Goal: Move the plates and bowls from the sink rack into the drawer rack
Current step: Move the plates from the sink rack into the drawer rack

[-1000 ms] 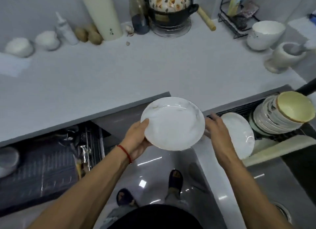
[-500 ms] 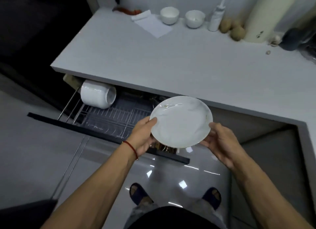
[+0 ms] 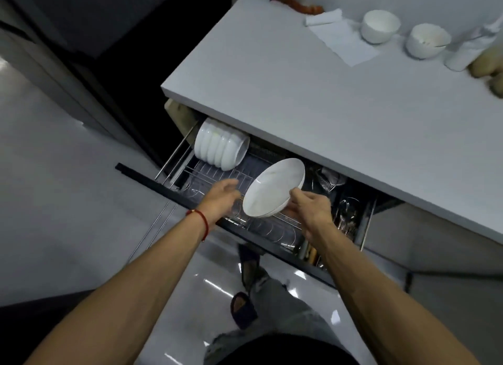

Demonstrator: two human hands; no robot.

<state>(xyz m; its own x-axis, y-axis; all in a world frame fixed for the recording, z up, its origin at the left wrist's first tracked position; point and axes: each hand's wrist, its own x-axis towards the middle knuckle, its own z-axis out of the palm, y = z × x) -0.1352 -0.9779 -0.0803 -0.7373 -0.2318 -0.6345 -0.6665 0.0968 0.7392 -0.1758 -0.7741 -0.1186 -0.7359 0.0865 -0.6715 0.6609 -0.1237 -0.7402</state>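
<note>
Right hand pinches the tilted plate over the rack; left hand, blurred, hangs released beside it. Rack's rear hides under the surface.

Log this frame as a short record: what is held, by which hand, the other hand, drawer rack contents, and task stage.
held item: white plate, tilted, over the drawer rack
holding hand: right hand, pinching the plate's lower right rim
other hand: left hand, fingers relaxed, beside the plate, holding nothing
rack contents: row of white bowls on edge at the rack's far left
drawer: pulled open under the countertop
task stage: plate not yet slotted
</note>
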